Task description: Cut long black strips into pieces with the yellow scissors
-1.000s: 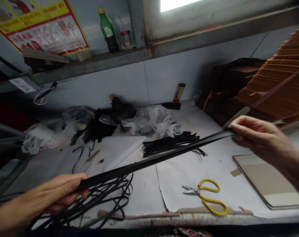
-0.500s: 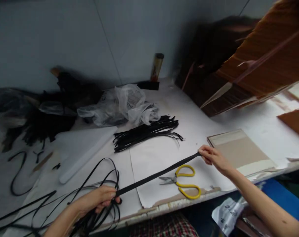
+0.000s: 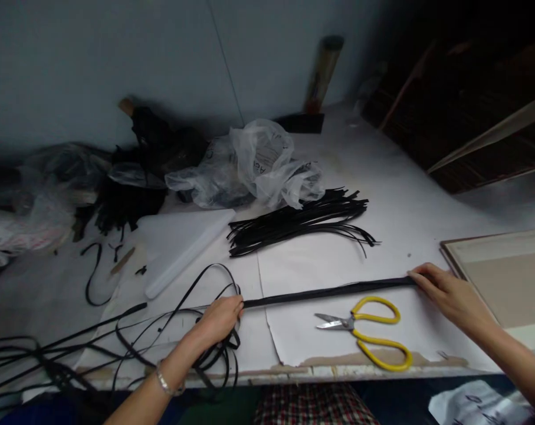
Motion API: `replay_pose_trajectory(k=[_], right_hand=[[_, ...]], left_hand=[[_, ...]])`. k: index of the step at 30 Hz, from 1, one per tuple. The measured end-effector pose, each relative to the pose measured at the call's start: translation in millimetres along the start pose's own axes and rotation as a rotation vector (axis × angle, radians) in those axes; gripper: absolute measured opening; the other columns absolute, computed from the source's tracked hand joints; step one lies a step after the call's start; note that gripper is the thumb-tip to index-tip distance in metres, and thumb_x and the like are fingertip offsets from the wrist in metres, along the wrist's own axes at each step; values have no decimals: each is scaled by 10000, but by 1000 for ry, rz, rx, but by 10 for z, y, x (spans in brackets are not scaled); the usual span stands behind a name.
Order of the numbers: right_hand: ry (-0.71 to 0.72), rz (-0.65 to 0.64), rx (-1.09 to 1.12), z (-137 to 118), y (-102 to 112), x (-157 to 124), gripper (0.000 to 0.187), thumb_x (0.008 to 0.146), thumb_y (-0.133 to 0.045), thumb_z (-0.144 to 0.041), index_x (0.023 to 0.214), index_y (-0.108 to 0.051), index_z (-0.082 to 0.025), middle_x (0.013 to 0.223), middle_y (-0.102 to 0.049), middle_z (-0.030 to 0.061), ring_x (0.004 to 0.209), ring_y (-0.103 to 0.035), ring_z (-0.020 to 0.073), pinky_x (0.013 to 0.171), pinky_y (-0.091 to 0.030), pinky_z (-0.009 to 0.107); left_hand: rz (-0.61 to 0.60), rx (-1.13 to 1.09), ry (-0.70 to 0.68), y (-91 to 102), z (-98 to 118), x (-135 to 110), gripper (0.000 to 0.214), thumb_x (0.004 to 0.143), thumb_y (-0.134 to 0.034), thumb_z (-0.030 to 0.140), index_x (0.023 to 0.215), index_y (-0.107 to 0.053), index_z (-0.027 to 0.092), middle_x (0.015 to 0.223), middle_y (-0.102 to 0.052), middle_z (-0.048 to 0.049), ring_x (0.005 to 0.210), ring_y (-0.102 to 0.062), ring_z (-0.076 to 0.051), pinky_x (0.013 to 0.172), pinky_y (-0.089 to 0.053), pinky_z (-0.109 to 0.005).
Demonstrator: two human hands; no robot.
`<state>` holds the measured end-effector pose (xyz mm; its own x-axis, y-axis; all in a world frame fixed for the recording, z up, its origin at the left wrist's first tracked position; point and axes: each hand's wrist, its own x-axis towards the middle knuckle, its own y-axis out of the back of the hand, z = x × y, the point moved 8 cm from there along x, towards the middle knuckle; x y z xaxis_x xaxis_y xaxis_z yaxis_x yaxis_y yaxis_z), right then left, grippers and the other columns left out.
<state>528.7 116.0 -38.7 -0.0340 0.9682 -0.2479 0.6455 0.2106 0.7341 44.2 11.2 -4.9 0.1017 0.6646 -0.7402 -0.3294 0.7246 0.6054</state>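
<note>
A narrow bundle of black straps (image 3: pixel 324 291) is stretched nearly level above the white tabletop between my two hands. My left hand (image 3: pixel 223 319) is closed round its left end, and loose loops of the same black strap (image 3: pixel 216 363) hang below and trail off to the left. At the other end, the fingers of my right hand (image 3: pixel 439 289) pinch the straps. Yellow-handled scissors (image 3: pixel 353 324) lie just below the stretched straps, blades slightly apart and pointing left. Farther back rests a pile of cut black straps (image 3: pixel 294 224).
Behind the cut pile sits a crumpled clear plastic bag (image 3: pixel 262 159). A white folded sheet (image 3: pixel 183 248) lies left of it. A cylindrical container (image 3: pixel 324 74) stands near the wall. Flat boards (image 3: pixel 510 271) lie at right, with dark cardboard (image 3: pixel 483 118) behind. The table's front edge (image 3: pixel 329 372) runs close by.
The view has shifted, so the table's contents appear elsewhere in the frame. The held straps have gone from slanting up rightward to nearly level, and both hands still grip them.
</note>
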Motion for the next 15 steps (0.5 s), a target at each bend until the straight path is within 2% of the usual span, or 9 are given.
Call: replay_pose_trajectory(k=[3, 9, 12, 15], right_hand=[[7, 75, -84, -62, 5, -12, 320, 842, -452, -609, 850, -534, -300, 691, -573, 74, 597, -532, 311, 591, -347, 414], [48, 171, -196, -26, 20, 1, 352, 847, -374, -610, 859, -513, -287, 629, -553, 62, 540, -532, 310, 538, -345, 425], [38, 195, -195, 0, 35, 25, 338, 839, -392, -602, 850, -513, -287, 592, -529, 57, 515, -503, 304, 533, -316, 407], [-4, 177, -163, -67, 52, 8, 311, 845, -436, -561, 843, -522, -263, 623, -544, 76, 556, -500, 296, 583, -317, 400]], left_hand=[[58, 41, 55, 26, -42, 86, 303, 911, -288, 249, 855, -575, 169, 808, -648, -116, 763, -619, -245, 640, -362, -318], [56, 46, 14, 61, -7, 216, 328, 944, -288, 318, 910, -584, 181, 852, -658, -96, 822, -630, -223, 705, -392, -304], [27, 6, -49, 105, 40, 252, 333, 956, -294, 368, 999, -581, 205, 875, -671, -64, 845, -628, -198, 753, -414, -277], [-2, -128, -176, 114, 81, 224, 383, 946, -316, 457, 1047, -614, 240, 971, -693, -36, 914, -631, -190, 845, -432, -264]])
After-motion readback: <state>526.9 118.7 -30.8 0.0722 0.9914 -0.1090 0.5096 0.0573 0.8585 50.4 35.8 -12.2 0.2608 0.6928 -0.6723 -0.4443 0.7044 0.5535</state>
